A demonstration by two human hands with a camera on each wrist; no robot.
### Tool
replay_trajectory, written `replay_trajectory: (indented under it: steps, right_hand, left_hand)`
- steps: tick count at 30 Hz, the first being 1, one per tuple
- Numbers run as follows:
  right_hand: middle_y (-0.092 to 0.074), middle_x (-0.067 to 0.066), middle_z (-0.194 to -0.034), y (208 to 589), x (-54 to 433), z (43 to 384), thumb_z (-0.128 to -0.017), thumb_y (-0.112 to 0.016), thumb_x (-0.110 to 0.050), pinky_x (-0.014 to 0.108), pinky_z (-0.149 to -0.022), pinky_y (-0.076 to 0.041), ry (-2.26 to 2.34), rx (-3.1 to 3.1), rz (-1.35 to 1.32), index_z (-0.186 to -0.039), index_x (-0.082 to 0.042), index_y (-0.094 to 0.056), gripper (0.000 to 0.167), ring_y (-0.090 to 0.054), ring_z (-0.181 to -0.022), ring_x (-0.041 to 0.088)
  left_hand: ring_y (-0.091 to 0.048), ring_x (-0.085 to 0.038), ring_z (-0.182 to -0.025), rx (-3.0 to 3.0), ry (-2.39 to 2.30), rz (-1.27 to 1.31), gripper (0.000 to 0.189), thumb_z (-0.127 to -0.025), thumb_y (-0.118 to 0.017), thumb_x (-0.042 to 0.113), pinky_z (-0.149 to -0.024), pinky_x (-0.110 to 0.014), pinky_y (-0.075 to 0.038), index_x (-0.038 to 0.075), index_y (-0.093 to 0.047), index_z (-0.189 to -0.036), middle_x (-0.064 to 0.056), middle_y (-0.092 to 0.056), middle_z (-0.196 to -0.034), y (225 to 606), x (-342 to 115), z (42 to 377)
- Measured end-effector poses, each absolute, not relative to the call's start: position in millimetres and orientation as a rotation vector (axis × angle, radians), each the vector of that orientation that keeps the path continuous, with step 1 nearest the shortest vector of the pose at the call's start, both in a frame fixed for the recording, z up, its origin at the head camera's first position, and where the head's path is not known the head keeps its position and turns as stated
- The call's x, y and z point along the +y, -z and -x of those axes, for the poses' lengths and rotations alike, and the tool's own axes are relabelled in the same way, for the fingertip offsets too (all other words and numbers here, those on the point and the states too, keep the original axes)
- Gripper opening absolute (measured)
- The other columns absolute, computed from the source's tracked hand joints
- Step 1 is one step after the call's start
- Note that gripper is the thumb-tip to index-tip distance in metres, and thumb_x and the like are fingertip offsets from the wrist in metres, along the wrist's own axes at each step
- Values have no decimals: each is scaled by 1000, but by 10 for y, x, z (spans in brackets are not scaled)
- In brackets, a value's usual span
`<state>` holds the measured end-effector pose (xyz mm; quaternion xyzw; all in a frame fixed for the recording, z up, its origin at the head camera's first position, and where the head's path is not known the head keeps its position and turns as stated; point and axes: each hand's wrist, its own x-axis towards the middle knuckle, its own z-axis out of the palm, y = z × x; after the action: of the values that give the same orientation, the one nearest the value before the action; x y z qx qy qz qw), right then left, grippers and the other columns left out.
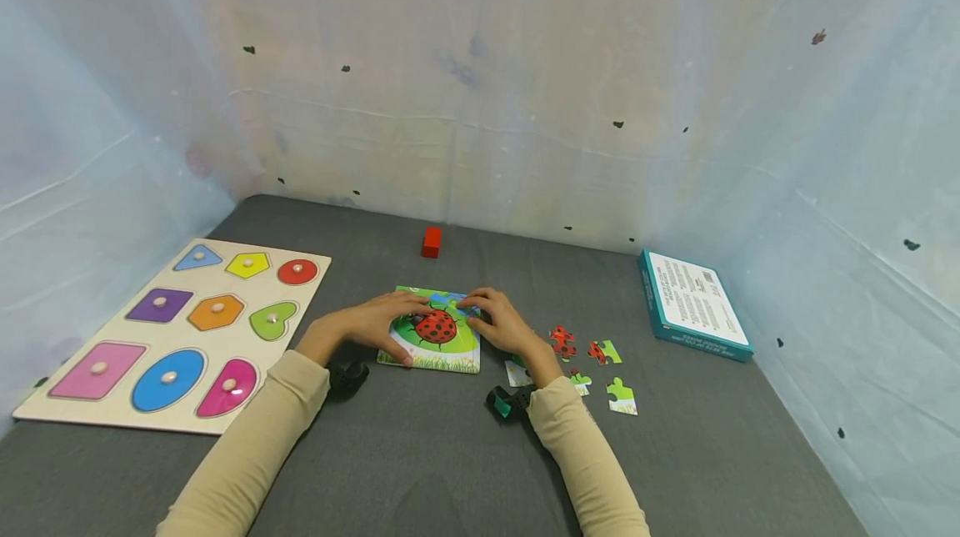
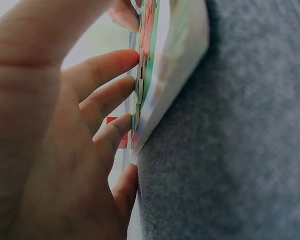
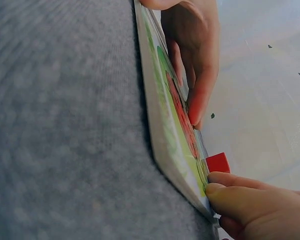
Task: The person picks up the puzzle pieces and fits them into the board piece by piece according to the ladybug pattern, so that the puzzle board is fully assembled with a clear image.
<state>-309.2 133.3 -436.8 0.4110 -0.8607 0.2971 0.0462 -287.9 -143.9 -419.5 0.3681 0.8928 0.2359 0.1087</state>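
Note:
A square ladybug puzzle [image 1: 442, 360] lies flat on the grey cloth, its red spotted ladybug [image 1: 438, 328] in the middle on green. On its left side rests my left hand [image 1: 375, 323], fingers spread and fairly straight, thumb near the lower left edge. In the left wrist view those fingertips [image 2: 130, 58] touch the pieces' edges. My right hand [image 1: 504, 325] is at the upper right corner, its thumb and index finger pinching a puzzle piece [image 3: 202, 170] against the board. The fingers partly hide that piece.
Loose puzzle pieces [image 1: 622, 396] lie right of my right wrist, some partly covered by it. A wooden shape board [image 1: 172, 327] with knobbed pieces is at the left. A red block [image 1: 431, 243] stands behind the puzzle, and a teal box [image 1: 697, 303] lies far right.

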Motion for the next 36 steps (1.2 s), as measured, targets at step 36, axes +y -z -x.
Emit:
replay_trajectory:
  steps: [36]
  right_hand:
    - [-47,19,-127,4343,1328,3053,-93,-56,-7,52,-96,-35,-870,-2657,-1251,-122,-2,-58,30,-42,-117,34]
  left_hand:
    - [-21,-40,-137,2551,-752,-953,83,-70,-81,36,-107,-58,-20,8,-44,-138,-17,-27,-150,4097,-1601,2880]
